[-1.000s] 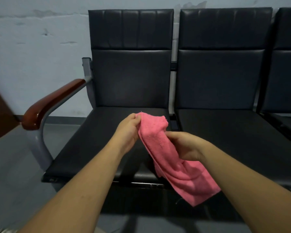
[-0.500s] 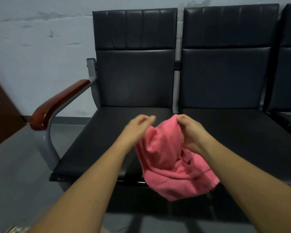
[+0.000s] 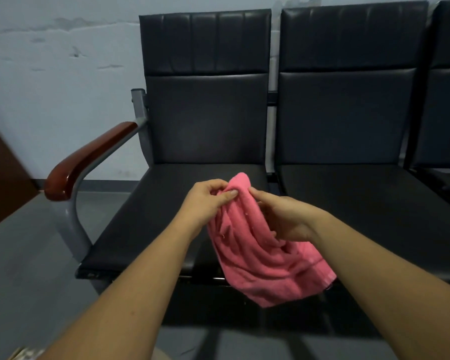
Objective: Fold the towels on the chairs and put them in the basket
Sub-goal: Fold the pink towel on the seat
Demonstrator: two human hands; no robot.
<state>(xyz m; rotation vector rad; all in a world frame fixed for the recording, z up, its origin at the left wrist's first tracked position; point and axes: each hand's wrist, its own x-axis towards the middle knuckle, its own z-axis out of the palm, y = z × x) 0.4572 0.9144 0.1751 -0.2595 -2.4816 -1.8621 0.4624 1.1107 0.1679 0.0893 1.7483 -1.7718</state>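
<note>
A pink towel (image 3: 260,258) hangs bunched in the air over the front edge of the left black chair seat (image 3: 146,224). My left hand (image 3: 205,201) pinches its top edge between thumb and fingers. My right hand (image 3: 283,219) holds the towel's right side just below the top, fingers curled into the cloth. The towel's lower part sags in loose folds toward the floor. No basket is in view.
A row of black padded chairs stands against a pale wall; the second seat (image 3: 361,203) is to the right, a third at the far right edge. A brown wooden armrest (image 3: 89,157) on a grey metal frame juts out at the left. Grey floor lies below.
The towel went from hanging long to bunched up. My left hand regrasped its top edge, and my right hand shifted down onto the towel's right side.
</note>
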